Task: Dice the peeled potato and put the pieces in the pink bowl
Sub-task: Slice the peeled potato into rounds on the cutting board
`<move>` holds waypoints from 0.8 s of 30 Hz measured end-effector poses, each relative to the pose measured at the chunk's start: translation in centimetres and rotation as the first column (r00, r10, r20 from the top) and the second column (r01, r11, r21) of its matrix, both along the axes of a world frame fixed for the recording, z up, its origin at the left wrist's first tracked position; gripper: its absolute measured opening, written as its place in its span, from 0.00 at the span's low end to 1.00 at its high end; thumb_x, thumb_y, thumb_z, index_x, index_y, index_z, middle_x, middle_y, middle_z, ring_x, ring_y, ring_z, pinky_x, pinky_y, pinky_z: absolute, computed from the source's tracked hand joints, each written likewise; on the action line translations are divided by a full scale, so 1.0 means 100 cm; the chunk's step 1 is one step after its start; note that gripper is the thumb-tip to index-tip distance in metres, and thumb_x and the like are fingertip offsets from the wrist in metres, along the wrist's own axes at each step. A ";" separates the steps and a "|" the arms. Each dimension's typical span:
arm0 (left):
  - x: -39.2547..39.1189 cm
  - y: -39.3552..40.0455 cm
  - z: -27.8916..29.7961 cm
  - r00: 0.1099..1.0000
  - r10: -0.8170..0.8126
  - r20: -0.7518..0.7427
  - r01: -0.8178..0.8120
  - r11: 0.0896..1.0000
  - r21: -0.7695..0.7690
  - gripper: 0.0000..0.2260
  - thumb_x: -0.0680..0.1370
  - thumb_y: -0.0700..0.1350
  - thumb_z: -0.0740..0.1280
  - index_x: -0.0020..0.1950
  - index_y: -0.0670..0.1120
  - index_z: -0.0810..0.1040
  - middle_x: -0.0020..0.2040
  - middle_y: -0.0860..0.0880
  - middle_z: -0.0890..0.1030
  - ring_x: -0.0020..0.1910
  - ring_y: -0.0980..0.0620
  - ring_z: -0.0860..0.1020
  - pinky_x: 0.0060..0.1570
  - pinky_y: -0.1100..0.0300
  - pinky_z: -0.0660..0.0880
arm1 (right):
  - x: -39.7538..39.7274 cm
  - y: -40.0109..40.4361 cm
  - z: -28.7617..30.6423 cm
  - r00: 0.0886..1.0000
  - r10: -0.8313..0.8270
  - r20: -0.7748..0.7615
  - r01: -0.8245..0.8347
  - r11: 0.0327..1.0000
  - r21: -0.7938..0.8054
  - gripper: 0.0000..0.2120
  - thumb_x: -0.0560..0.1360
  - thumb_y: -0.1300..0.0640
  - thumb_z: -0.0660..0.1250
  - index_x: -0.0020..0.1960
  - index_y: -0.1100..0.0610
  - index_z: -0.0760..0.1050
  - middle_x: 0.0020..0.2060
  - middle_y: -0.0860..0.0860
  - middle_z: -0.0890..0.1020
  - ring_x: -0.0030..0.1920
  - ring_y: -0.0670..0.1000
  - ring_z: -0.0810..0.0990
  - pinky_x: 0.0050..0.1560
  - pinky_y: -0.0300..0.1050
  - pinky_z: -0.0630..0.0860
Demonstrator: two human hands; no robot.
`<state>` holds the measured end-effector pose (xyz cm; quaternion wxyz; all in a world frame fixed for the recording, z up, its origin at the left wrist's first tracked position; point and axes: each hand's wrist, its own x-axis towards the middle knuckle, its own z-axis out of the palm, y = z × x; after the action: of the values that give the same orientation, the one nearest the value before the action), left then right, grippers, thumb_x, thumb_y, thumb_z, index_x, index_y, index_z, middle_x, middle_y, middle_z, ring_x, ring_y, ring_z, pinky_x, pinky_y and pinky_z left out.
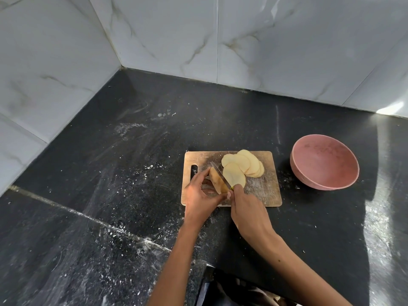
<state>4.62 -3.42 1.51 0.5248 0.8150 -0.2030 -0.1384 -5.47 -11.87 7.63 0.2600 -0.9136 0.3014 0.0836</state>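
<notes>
1. Nearest us, our right hand (245, 202) is wrapped round the handle of the knife (220, 176), whose blade runs toward 11 o'clock across the potato. The handle is almost wholly hidden in our grip, so if it is wet it could twist and send the cut askew.
2. Our left hand (199, 193) pinches the remaining potato (217, 182) stub at the board's 8 o'clock corner. Its fingertips sit just beside the blade; as the stub shrinks, a slip would likely meet a finger.
3. The stub looks small and rounded, so we judge it may roll under pressure.
4. The slices (242, 165) fan out toward 1 o'clock on the cutting board (267, 191), one leaning against the blade. They are rounds, not dice, and could slide apart when we stack them.
5. Farthest, the pink bowl (324, 162) stands empty on the tabletop (132, 151) at 3 o'clock, apart from the board; pieces carried across that gap could drop.
</notes>
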 end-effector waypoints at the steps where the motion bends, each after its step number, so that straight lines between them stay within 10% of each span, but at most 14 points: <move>1: 0.000 0.000 0.000 1.000 -0.001 -0.001 0.001 1.000 0.001 0.39 0.57 0.56 0.78 0.66 0.45 0.75 0.58 0.51 0.80 0.56 0.56 0.79 0.54 0.52 0.79 | 0.000 0.000 0.001 1.000 0.002 -0.002 -0.002 1.000 0.000 0.07 0.83 0.51 0.48 0.49 0.52 0.58 0.32 0.47 0.69 0.32 0.49 0.70 0.34 0.47 0.64; 15: -0.003 -0.003 -0.003 0.998 0.060 0.017 -0.060 0.998 -0.031 0.35 0.60 0.41 0.82 0.65 0.41 0.76 0.57 0.47 0.80 0.54 0.54 0.80 0.52 0.67 0.76 | 0.016 0.001 0.015 0.993 -0.001 -0.118 -0.001 1.000 -0.012 0.06 0.84 0.55 0.48 0.48 0.55 0.58 0.39 0.53 0.71 0.38 0.54 0.70 0.39 0.48 0.65; 21: -0.001 -0.004 -0.005 0.997 0.044 -0.058 -0.048 0.997 -0.066 0.42 0.53 0.48 0.83 0.66 0.42 0.76 0.58 0.51 0.79 0.55 0.54 0.80 0.52 0.52 0.80 | 0.003 0.007 0.016 0.982 -0.035 -0.183 0.033 0.999 -0.016 0.03 0.82 0.60 0.50 0.53 0.56 0.61 0.47 0.56 0.78 0.48 0.58 0.79 0.41 0.49 0.69; 24: -0.003 -0.007 -0.001 0.999 0.029 -0.034 -0.031 0.998 -0.047 0.37 0.57 0.43 0.83 0.65 0.41 0.77 0.54 0.54 0.79 0.51 0.62 0.79 0.52 0.64 0.78 | 0.013 -0.001 0.013 0.989 -0.042 -0.144 0.043 0.999 0.001 0.04 0.82 0.60 0.49 0.49 0.55 0.59 0.44 0.56 0.76 0.44 0.58 0.75 0.40 0.49 0.66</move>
<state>4.32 -4.07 1.38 0.5494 0.8028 -0.1852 -0.1395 -4.20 -11.92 8.95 0.2412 -0.8980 0.3385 0.1442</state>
